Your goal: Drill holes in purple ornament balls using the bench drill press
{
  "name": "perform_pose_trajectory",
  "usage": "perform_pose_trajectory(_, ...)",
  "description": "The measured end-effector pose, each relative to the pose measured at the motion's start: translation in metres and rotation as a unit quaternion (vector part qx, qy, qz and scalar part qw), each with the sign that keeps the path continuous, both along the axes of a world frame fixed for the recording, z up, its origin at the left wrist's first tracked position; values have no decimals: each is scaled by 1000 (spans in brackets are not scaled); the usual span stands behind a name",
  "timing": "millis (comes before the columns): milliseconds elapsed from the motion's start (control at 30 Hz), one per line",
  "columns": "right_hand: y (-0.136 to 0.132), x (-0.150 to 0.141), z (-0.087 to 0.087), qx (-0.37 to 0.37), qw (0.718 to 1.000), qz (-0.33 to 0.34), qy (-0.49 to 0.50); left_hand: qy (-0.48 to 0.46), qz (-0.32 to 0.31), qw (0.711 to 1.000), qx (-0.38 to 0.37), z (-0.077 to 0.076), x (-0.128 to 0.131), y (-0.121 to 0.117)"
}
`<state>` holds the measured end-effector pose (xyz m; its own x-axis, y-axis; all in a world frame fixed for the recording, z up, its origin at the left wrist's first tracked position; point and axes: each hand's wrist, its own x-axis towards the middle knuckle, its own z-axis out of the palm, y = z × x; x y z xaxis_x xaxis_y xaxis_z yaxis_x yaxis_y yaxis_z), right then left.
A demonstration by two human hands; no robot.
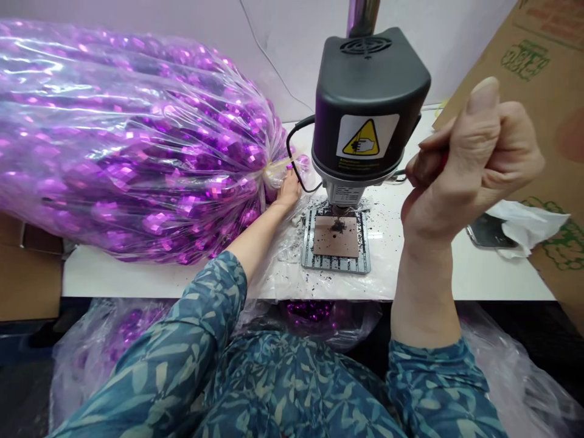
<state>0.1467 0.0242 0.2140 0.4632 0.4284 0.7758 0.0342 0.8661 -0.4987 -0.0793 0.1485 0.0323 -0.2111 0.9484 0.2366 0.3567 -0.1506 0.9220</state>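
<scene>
A small bench drill press with a black motor housing stands upright on the white table. My right hand is closed in a fist around its feed lever, and a bit of red shows between the fingers. My left hand reaches to the tied-in mouth of a large clear plastic bag full of shiny purple faceted balls. Its fingertips are partly hidden by plastic beside a purple ball, so their grip is unclear. Under the chuck, a brown board with a dark hole lies on the slotted metal base.
Dark shavings are scattered around the base. A phone and white tissue lie at the right, beside a large cardboard box. Another cardboard box is at the left. Plastic with purple pieces hangs below the table's front edge.
</scene>
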Motion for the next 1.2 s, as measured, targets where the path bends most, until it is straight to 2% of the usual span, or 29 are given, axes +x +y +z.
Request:
perform_pose_trajectory(100, -2, 0, 1, -4, 1000, 2, -1, 63, 23, 997, -47, 0, 2, 4)
perform_pose_trajectory(200, -4, 0, 1, -8, 1000, 8, 7, 135, 26, 988, -76, 2, 4, -6)
perform_pose_trajectory(300, -3, 0, 1, -9, 1000, 11, 2, 172, 40, 979, -97, 4, 6, -34)
perform_pose_trajectory(400, -1, 1, 0, -1, 1000, 10, -3, 159, 44, 984, -73, 3, 5, -76)
perform_pose_trajectory(467, 0, 1, -1, 8, 1000, 18, 1, 91, 47, 994, -35, 2, 4, -104)
perform_pose_trajectory(533, 1, 1, -1, 16, 999, 28, 10, -46, 39, 998, -23, 3, 5, -129)
perform_pose_trajectory(567, 1, 0, -1, 19, 999, 30, 14, -134, 24, 990, -32, 4, 7, -138)
perform_pose_trajectory(633, -1, -1, -1, 17, 999, 30, 19, -305, -25, 950, -70, 9, 12, -151)
perform_pose_trajectory(700, -2, -1, 0, 3, 1000, 25, 15, -417, -64, 901, -105, 15, 19, -157)
perform_pose_trajectory(733, -2, -2, 0, -3, 1000, 22, 13, -444, -72, 885, -119, 17, 22, -157)
perform_pose_trajectory(800, -3, -1, -1, -4, 1000, 21, 13, -457, -78, 875, -139, 21, 29, -156)
perform_pose_trajectory(933, -2, -1, -2, -2, 1000, 18, 8, -417, -103, 890, -153, 19, 38, -153)
perform_pose_trajectory(1100, -3, -1, 0, -2, 1000, 3, -2, -311, -101, 938, -113, 9, 35, -153)
perform_pose_trajectory(1200, -4, -1, 0, -17, 1000, -6, -10, -292, -101, 945, -105, 6, 34, -152)
